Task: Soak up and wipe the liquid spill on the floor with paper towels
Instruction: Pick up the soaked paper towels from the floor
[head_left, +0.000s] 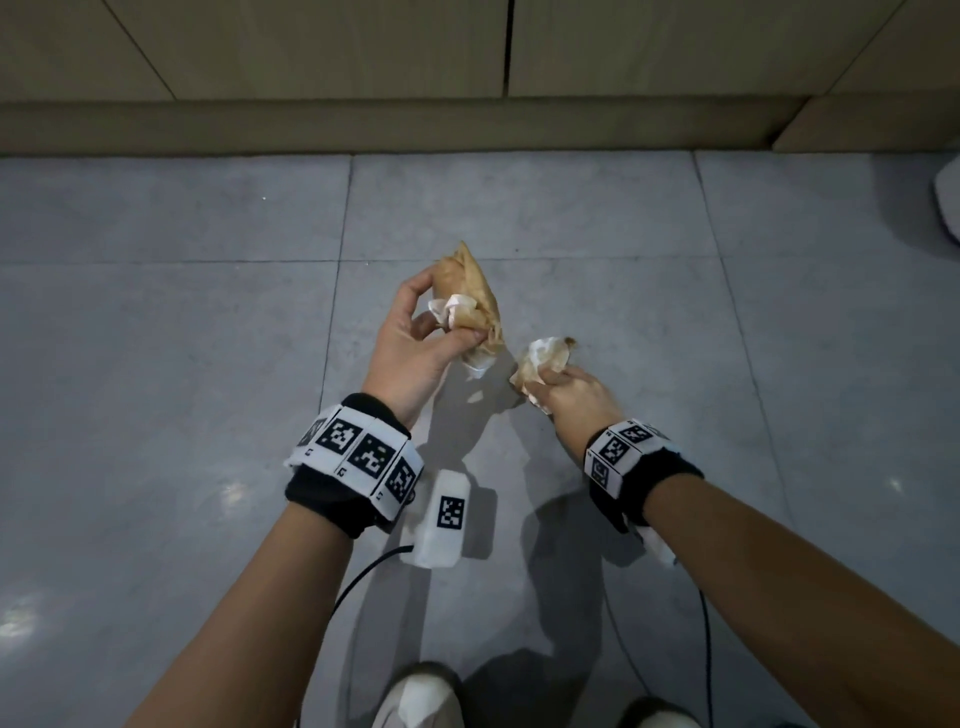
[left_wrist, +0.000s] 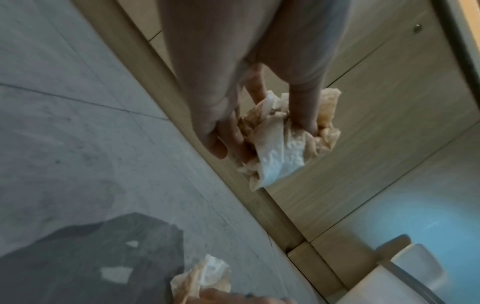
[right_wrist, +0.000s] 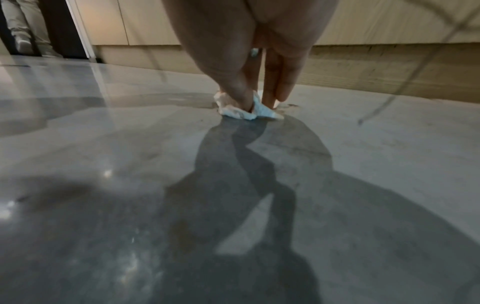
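Note:
My left hand (head_left: 441, 317) is raised above the grey tile floor (head_left: 208, 364) and grips a crumpled paper towel wad (head_left: 475, 296), mostly soaked brown. The left wrist view shows thumb and fingers curled round that wad (left_wrist: 275, 156). My right hand (head_left: 550, 376) is lower and to the right, pinching a smaller, partly brown wad (head_left: 543, 356). In the right wrist view that small wad (right_wrist: 239, 112) appears to touch the floor under my right hand (right_wrist: 259, 105). A few brown specks of liquid (right_wrist: 292, 106) lie just right of it, and a faint wet sheen (right_wrist: 179, 98) to its left.
A wooden cabinet base (head_left: 415, 124) runs along the far edge of the floor. A white object (head_left: 949, 200) sits at the right edge. My shoes (head_left: 421, 696) are at the bottom, with cables trailing from both wrists. Another person's legs (right_wrist: 20, 30) stand far left.

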